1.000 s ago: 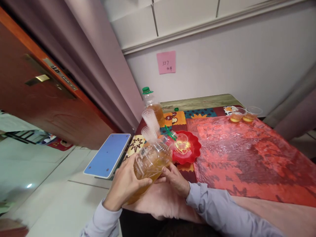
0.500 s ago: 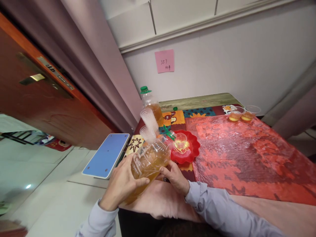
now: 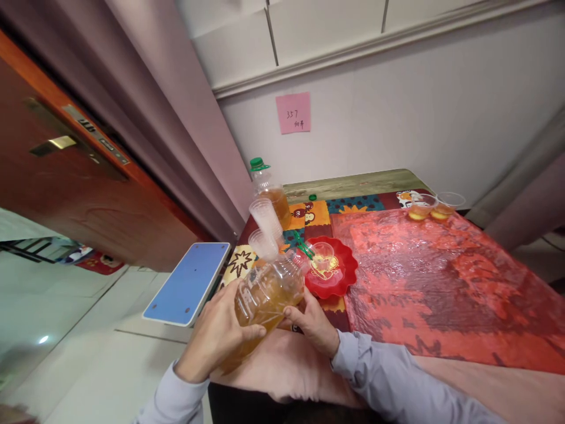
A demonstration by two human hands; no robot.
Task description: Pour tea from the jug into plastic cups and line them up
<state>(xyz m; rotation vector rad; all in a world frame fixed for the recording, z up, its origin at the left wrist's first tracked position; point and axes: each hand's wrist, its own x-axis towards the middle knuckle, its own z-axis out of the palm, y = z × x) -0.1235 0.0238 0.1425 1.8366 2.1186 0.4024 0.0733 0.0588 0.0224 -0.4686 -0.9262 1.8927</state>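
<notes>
A large clear plastic bottle of amber liquid is tilted, its top leaning toward a red scalloped plate. My left hand wraps its left side, thumb across the front. On the other side, my right hand grips the bottle with thumb and fingers. A clear plastic cup stands on the plate, near the bottle's upper end; how much it holds I cannot make out. Green tongs lie at the plate's left edge. Just behind the bottle are stacked clear cups.
A second bottle with a green cap stands at the back left. Near it lies a loose green cap. Two cups with amber liquid are at the far right. A blue stool stands left of the table, over which a red cover is spread.
Both hands stay on the tilted bottle, which has hardly moved. The whole view has shifted slightly.
</notes>
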